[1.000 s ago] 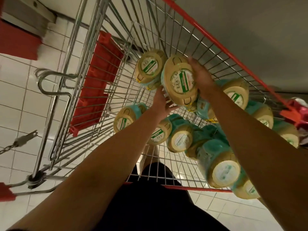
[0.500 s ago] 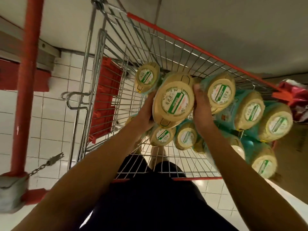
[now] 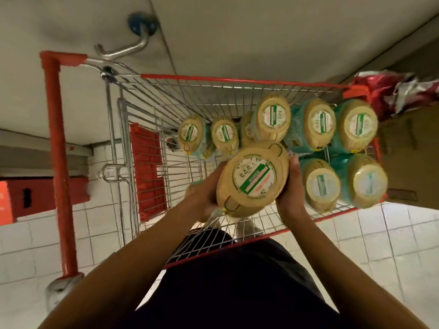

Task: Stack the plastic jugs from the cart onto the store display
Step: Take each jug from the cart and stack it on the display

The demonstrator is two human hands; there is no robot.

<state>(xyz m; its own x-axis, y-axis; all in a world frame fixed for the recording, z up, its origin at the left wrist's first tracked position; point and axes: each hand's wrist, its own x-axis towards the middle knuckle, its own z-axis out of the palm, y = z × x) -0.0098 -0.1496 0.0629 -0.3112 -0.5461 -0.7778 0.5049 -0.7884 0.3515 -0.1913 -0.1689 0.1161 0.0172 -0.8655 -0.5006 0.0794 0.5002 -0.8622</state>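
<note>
- The held jug [image 3: 253, 178] is lifted above the near middle of the cart [image 3: 237, 80]. Its tan lid and round green-striped label face the camera.
- The left hand [image 3: 206, 186] grips the jug's left side with its fingers curled under and around it.
- The right hand [image 3: 291, 186] clasps the right side, with its fingers wrapped up along the lid's edge.
- The top edge of the lid overlaps a rear jug [image 3: 273, 117] in this view. Whether the two touch cannot be told.
- Four packed jugs [image 3: 356, 125] fill the right end of the basket in two rows, close against the right wire wall.
- Two smaller-looking jugs [image 3: 191, 132] sit along the far side toward the left.
- Bare wire floor [image 3: 185, 167] shows in the left part of the basket, below those two and beside the left hand.
- A red flap [image 3: 146, 172] closes the basket's left end.
- A red post [image 3: 58, 162] stands on the white tiled floor [image 3: 95, 224] to the left of the cart, with a gap of tiles between them.
- A cardboard box [image 3: 403, 150] stands just beside the cart's right wall.
- Red-and-white bags [image 3: 392, 93] lie by the far right corner.
- The near red rim runs close to the person's dark clothing [image 3: 237, 281].
</note>
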